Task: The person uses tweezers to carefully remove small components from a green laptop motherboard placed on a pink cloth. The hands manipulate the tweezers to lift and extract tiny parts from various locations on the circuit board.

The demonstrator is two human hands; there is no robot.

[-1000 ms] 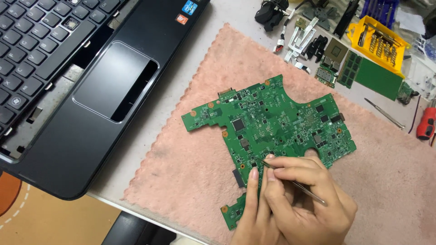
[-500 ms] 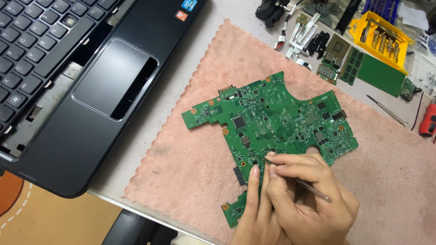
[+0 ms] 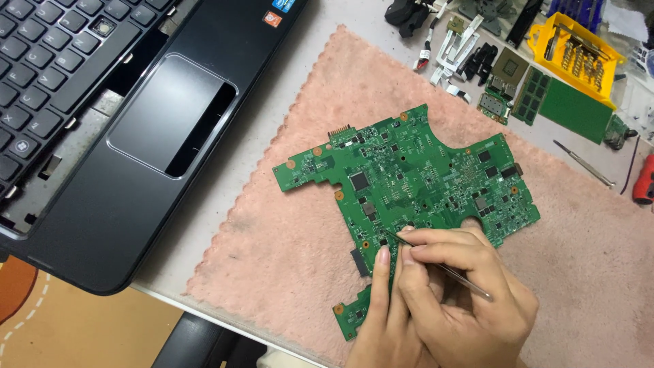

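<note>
A green circuit board (image 3: 415,177) lies flat on a pink cloth (image 3: 300,245). My right hand (image 3: 470,293) pinches thin metal tweezers (image 3: 449,269), whose tip touches the board's lower middle. My left hand (image 3: 381,320) lies against the right hand, its index finger stretched along the board's lower arm and pressing on it. Both hands cover part of the board's lower section.
A black laptop base (image 3: 129,136) with a partly lifted keyboard fills the left. At the back right lie small green boards (image 3: 538,95), flat cables (image 3: 456,48), a yellow bit holder (image 3: 575,54), a thin metal tool (image 3: 582,163) and a red-handled tool (image 3: 644,180).
The view has shifted slightly. My hands and the tweezers stay at the same spot on the board.
</note>
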